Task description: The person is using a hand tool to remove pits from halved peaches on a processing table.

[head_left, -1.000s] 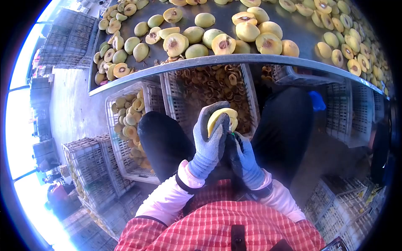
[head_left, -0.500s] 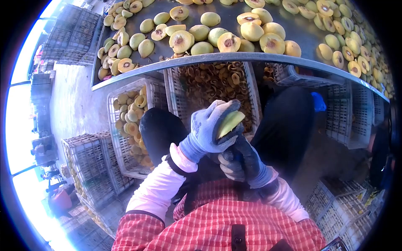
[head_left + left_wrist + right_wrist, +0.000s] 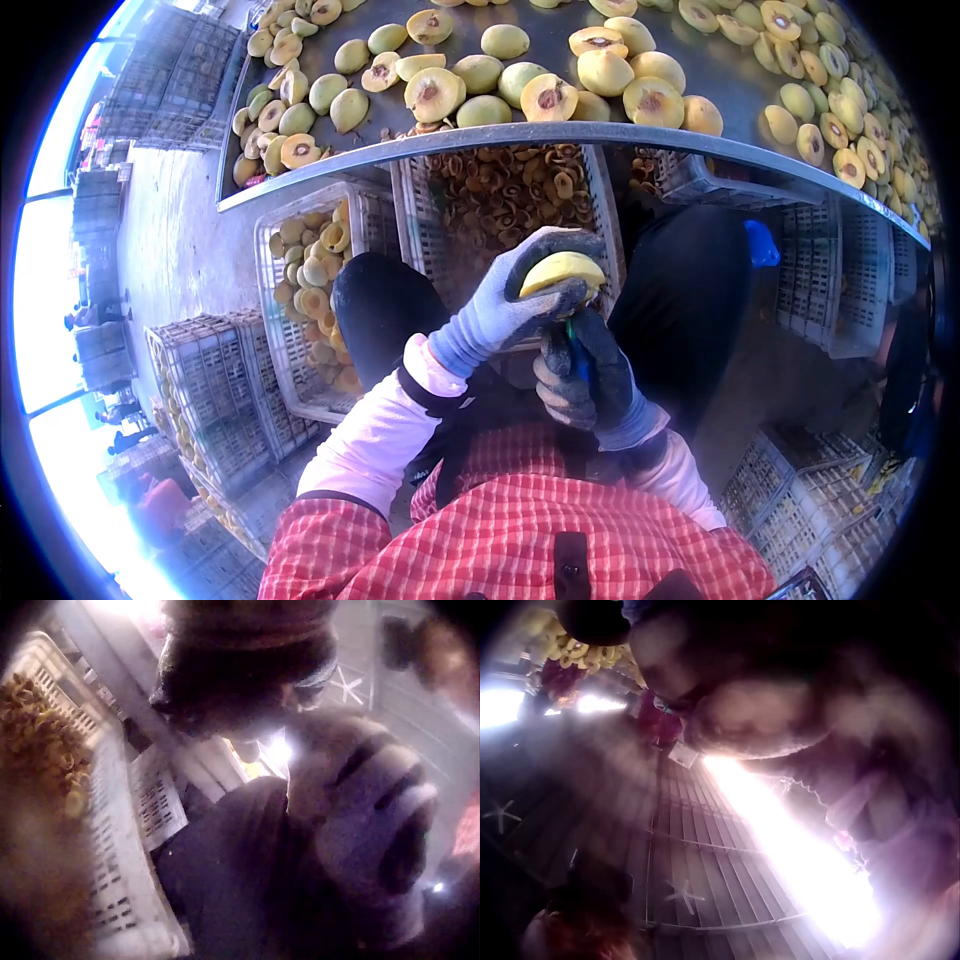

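In the head view, my gloved left hand (image 3: 500, 308) grips a yellow peach half (image 3: 563, 270), with the fingers behind it and the thumb along its near side. Its rounded, pale-yellow side faces up. Close below, my gloved right hand (image 3: 600, 380) has its fingers curled round a small tool with a green-blue handle (image 3: 577, 350). The upper end of that tool meets the underside of the fruit, where its tip is hidden. Both wrist views are dark and blurred; curled gloved fingers (image 3: 382, 780) show in the left one.
A metal table (image 3: 470, 139) bearing many halved peaches lies ahead. Beneath its edge stands a crate (image 3: 608, 215) of brown scraps between the knees. Left of it is a crate (image 3: 268, 290) of peach halves. Stacked crates (image 3: 215, 400) stand at both sides.
Both hands have shifted slightly right. The left hand tilted the peach half edge-on, then turned it so its rounded side shows. The right hand's fingers now wrap the tool's handle more visibly.
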The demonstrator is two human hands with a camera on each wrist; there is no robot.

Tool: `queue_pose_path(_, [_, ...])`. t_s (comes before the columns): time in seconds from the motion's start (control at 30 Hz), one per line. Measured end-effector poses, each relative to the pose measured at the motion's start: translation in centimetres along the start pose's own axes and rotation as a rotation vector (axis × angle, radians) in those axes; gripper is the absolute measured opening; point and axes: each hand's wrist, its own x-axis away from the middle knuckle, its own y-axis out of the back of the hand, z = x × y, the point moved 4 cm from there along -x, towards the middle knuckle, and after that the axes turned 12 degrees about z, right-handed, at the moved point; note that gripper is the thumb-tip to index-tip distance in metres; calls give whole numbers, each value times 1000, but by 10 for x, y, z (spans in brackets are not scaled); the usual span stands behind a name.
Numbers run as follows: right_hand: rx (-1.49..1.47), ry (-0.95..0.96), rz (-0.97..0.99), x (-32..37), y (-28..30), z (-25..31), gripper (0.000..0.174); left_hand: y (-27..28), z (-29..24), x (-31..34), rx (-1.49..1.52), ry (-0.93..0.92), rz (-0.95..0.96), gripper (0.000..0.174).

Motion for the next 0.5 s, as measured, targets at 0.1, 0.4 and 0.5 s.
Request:
queue_pose_path(0.1, [153,-33,69,-1,-8,-1,47,-2,-12,0,-2,7,48,50])
queue_pose_path(0.4, [289,-68,-109,4,-3,-3,44,-6,11,14,37,46,-146,32])
queue_pose_path(0.5, [129,-29,-43,3,7,-7,41,-3,14,15,0,60,-161,31])
